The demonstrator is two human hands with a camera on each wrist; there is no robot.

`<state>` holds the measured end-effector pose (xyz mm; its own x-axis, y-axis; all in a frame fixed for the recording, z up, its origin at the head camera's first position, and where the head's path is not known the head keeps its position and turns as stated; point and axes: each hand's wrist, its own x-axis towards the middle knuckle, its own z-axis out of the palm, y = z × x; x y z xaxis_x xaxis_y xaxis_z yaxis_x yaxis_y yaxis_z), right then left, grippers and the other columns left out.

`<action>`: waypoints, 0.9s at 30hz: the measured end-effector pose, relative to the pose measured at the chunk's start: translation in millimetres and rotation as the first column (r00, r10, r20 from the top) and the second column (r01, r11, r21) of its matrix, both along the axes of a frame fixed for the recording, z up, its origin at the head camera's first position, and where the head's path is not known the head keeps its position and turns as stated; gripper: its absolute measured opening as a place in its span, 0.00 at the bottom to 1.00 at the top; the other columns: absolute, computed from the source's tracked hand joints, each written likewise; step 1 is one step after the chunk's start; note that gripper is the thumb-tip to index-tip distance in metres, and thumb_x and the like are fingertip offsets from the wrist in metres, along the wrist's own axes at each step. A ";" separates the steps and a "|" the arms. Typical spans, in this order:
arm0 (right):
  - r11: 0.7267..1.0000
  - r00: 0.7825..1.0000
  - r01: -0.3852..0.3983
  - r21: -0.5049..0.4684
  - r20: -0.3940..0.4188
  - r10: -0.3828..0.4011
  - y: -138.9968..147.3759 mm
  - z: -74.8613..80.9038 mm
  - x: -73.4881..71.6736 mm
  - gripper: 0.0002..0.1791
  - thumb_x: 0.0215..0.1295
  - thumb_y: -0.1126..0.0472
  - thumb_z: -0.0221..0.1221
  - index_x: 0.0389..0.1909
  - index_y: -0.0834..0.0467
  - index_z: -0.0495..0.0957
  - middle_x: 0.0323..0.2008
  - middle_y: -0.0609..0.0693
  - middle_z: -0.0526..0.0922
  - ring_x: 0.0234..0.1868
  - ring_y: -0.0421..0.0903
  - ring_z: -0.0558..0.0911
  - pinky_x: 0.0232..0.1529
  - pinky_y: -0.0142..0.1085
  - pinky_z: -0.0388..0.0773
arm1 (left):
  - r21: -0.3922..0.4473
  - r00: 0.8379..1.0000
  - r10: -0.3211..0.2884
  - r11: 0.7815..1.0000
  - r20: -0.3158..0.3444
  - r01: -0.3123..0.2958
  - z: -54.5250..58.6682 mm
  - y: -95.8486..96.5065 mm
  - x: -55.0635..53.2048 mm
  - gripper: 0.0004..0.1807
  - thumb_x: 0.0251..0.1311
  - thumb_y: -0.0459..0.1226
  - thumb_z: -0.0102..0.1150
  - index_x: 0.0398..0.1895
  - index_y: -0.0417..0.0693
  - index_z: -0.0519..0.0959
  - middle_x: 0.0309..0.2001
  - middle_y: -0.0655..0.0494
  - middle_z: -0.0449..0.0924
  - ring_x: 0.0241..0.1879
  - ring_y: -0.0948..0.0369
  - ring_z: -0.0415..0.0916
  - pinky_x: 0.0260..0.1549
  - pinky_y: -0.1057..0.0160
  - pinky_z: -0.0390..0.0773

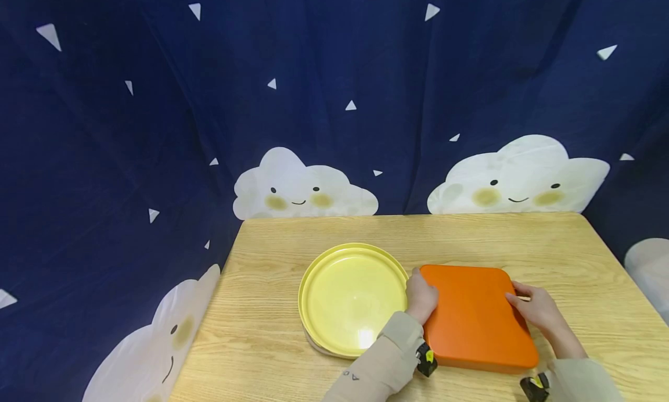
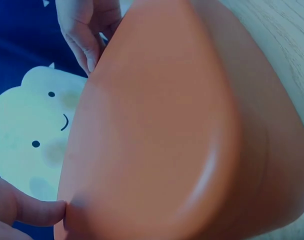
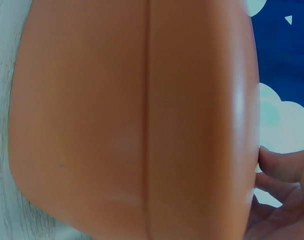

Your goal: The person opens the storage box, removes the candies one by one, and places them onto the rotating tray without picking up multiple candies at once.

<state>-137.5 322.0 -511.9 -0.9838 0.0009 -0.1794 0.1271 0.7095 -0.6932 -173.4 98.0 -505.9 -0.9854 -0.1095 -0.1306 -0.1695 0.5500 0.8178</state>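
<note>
An orange square box [image 1: 478, 318] with rounded corners sits in front of me, its smooth flat top facing up. In the right wrist view a thin seam runs along the side of the box [image 3: 82, 110]. My left hand [image 1: 421, 296] holds its left edge, between the box and a yellow round lid. On the opposite edge my right hand [image 1: 540, 312] grips the box, with the thumb on the top rim and the fingers down its side. The left wrist view shows the left thumb [image 2: 39, 210] pressed against the rim; the other left fingers are mostly hidden.
Just left of the box lies the yellow round lid [image 1: 355, 300], with a second rim showing beneath it. Both stand on a light wooden table [image 1: 251, 309]. A dark blue curtain [image 1: 324, 59] with white clouds hangs behind the table and along its sides.
</note>
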 end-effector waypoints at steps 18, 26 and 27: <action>0.995 0.998 0.043 -0.087 0.051 -0.038 -2.2 0.8 1.7 0.33 0.70 0.53 0.44 0.62 0.76 0.49 0.56 0.79 0.59 0.55 0.72 0.62 0.44 0.47 0.74 | 0.196 0.999 0.034 0.980 -0.009 -0.032 3.1 -7.7 2.4 0.22 0.42 0.22 0.55 0.45 0.40 0.72 0.28 0.51 0.75 0.28 0.59 0.72 0.30 0.63 0.74; 0.992 0.996 0.027 -0.124 0.092 -0.015 -0.8 4.6 1.5 0.37 0.70 0.49 0.42 0.65 0.73 0.44 0.58 0.80 0.54 0.58 0.72 0.58 0.53 0.57 0.64 | 0.284 1.000 0.019 0.959 0.021 -0.024 3.3 -10.2 2.3 0.25 0.42 0.20 0.55 0.48 0.42 0.69 0.31 0.49 0.76 0.28 0.59 0.72 0.29 0.62 0.75; 0.991 0.995 0.019 -0.130 0.100 -0.006 0.6 4.5 2.1 0.37 0.70 0.49 0.42 0.66 0.73 0.43 0.59 0.79 0.54 0.58 0.72 0.58 0.53 0.56 0.65 | 0.291 1.000 0.013 0.957 0.022 -0.018 2.8 -10.2 2.0 0.25 0.42 0.20 0.55 0.48 0.42 0.69 0.31 0.49 0.76 0.28 0.59 0.72 0.29 0.62 0.75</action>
<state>-135.4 322.7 -507.4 -0.9610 -0.0171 -0.2758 0.2082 0.6116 -0.7633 -171.4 87.8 -503.2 -0.9808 -0.0792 -0.1780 -0.1934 0.2857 0.9386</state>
